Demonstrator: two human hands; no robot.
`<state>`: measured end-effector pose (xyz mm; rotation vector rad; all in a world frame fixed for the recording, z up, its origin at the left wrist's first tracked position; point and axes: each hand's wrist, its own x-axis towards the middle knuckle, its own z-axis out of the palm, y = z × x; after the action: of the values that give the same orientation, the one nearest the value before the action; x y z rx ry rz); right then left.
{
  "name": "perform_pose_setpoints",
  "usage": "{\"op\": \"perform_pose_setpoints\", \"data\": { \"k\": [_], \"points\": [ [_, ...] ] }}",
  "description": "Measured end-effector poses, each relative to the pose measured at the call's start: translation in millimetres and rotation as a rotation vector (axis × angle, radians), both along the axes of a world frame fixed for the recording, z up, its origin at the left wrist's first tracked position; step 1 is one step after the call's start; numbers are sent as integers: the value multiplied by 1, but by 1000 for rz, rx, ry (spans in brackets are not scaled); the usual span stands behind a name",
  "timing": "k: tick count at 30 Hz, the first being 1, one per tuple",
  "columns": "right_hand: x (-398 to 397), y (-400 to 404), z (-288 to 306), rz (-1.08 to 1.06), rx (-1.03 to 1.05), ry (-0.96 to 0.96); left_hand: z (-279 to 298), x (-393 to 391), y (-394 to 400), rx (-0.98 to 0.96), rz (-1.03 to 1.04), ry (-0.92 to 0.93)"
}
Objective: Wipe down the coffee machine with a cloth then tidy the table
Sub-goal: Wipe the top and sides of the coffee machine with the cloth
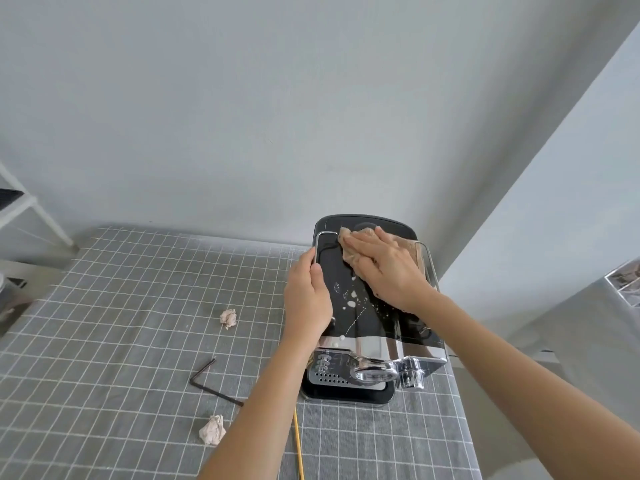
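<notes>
The coffee machine [349, 320], black on top with a chrome front, stands at the table's right side against the wall. White splashes dot its black top. My right hand [384, 268] lies flat on a beige cloth [349, 237], pressing it onto the far part of the top. My left hand [308, 292] grips the machine's left edge. On the grey checked tablecloth [121, 323] lie two crumpled paper balls, one [228, 318] in the middle and one [212, 429] nearer me, a black hex key [207, 382] and a thin yellow stick [298, 445].
A white shelf frame [31, 216] stands at the far left. Plain walls close off the back and the right. A grey surface with photo prints [627, 285] sits at the right edge.
</notes>
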<state>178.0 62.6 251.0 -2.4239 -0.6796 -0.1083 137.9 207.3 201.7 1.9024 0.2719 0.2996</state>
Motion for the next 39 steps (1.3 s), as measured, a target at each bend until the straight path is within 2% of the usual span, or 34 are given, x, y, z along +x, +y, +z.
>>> {"op": "perform_pose_setpoints", "data": {
  "k": [5, 11, 15, 21, 23, 25, 27, 29, 31, 32, 34, 35, 39],
  "points": [
    [-7, -4, -2, 34, -61, 161, 0, -2, 1, -39, -5, 5],
    [-28, -9, 0, 171, -24, 185, 3, -5, 3, -54, -35, 37],
    [-32, -16, 1, 207, 72, 228, 4, -6, 3, -57, -49, 41],
    [-31, -27, 0, 247, 352, 417, 4, -5, 2, -73, -47, 45],
    [-26, -36, 7, 180, 502, 536, 5, -6, 2, -80, -42, 47],
    [-15, -45, 18, -31, 703, 583, 6, -5, 0, -87, -35, 42],
    [3, -52, 29, -255, 798, 429, 7, -4, -1, -87, -29, 32],
    [20, -47, 36, -326, 755, 291, 7, -4, -1, -87, -26, 23],
    [32, -29, 32, -325, 563, 298, 6, -4, -1, -88, -27, 21],
    [36, -21, 23, -313, 376, 287, 6, -4, -1, -88, -27, 19],
    [37, -7, 4, -269, -102, 116, 5, -3, -1, -84, -20, 13],
    [37, -2, -2, -255, -184, 41, 5, -2, -1, -83, -13, 14],
    [26, 4, -8, -160, -111, 53, 4, -3, -2, -76, 14, 12]
  ]
}}
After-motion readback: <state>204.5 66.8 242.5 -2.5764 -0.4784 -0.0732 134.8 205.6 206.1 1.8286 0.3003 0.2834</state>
